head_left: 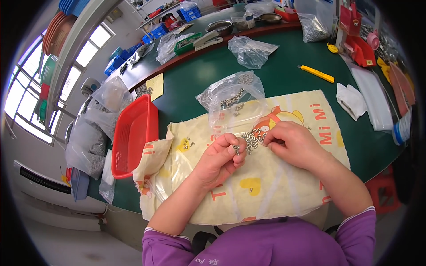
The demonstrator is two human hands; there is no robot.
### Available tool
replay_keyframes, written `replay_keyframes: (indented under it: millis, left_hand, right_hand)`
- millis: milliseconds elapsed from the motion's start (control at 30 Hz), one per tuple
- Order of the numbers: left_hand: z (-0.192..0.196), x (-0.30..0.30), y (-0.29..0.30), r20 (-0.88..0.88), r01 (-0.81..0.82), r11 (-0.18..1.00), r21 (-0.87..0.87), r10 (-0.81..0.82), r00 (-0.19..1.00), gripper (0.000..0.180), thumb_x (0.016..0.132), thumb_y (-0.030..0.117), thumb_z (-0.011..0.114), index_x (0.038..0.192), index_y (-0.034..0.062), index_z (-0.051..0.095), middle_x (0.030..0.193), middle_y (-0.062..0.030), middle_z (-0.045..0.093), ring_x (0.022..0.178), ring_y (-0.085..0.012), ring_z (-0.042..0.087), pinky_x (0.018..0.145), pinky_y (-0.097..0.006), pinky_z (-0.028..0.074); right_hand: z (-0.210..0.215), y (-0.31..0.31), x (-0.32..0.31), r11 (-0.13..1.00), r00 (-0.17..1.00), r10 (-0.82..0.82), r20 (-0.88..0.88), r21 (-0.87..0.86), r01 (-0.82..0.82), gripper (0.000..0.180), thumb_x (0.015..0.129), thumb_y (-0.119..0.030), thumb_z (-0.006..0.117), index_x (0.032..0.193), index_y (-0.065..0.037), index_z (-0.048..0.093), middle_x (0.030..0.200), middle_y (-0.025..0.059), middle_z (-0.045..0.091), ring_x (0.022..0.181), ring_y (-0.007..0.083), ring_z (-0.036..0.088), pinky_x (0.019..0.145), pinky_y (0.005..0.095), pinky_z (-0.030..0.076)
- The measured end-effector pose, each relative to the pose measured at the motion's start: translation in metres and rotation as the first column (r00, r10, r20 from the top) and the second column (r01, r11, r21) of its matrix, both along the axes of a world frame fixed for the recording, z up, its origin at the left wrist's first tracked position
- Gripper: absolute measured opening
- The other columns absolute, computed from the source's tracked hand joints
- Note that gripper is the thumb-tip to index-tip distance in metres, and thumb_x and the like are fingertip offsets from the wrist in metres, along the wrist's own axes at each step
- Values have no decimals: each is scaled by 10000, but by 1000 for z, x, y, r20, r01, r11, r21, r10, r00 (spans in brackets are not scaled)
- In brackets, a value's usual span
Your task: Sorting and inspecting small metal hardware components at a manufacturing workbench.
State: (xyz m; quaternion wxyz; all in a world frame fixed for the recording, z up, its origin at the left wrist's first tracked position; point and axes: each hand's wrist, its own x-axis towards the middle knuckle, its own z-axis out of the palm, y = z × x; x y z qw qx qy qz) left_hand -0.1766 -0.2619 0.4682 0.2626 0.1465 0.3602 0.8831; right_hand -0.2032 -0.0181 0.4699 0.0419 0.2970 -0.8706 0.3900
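1. So, looks like a partway-done job to me: a little group of pieces (188, 143) sits apart, left of the hands, but the main pile (252, 141) is loose and plenty more are in the clear bag (237, 102) beyond them.
2. Left hand (217, 160) is curled up, thumb and fingers pinching a few small metal pieces (236, 150).
3. Right hand (293, 145) has its fingertips bunched at the pile's right edge; can't tell if anything's between them.
4. That pile's basically between both hands, on the printed cloth (284, 190) covering the bench (195, 77).
5. Red basket (154, 117)'s off left of the left hand.
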Motion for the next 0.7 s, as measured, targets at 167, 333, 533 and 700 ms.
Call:
replay_keyframes:
  millis: [167, 333, 533, 700]
  left_hand:
    - [0, -1, -1, 6, 15, 1000, 10, -15, 1000, 92, 994, 167, 583, 1076, 128, 567, 1000, -35, 526, 813, -112, 482, 712, -251, 400]
    - [-2, -1, -3, 31, 12, 999, 31, -13, 999, 106, 995, 157, 577, 1094, 118, 571, 1023, -37, 538, 823, -113, 488, 721, -251, 407]
    - [31, -11, -36, -165, -272, 894, -356, 226, 960, 87, 984, 69, 561, 1066, 51, 578, 972, -41, 609, 821, -97, 575, 722, -242, 471]
    - [47, -21, -71, -640, -660, -31, -751, 278, 716, 56, 951, 15, 553, 985, -8, 590, 887, -60, 626, 797, -119, 614, 745, -270, 506]
  right_hand:
    - [1, 1, 1, 1000, 1000, -3, 11, 9, 3, 73, 830, -108, 653, 896, -89, 678, 895, 78, 656, 885, 273, 629, 777, 400, 513]
    - [0, 0, 1, 1000, 1000, 1, 5, 2, -1, 78, 826, -97, 660, 902, -93, 678, 896, 76, 655, 885, 272, 629, 776, 398, 513]
    - [-2, 0, 1, 1000, 1000, -16, 2, -3, 16, 90, 801, -55, 676, 886, -84, 677, 880, 66, 659, 855, 247, 636, 736, 363, 514]
    - [-2, -3, 0, 1000, 1000, -3, 0, -4, 3, 83, 806, -57, 678, 887, -73, 671, 874, 74, 654, 835, 249, 636, 724, 361, 515]
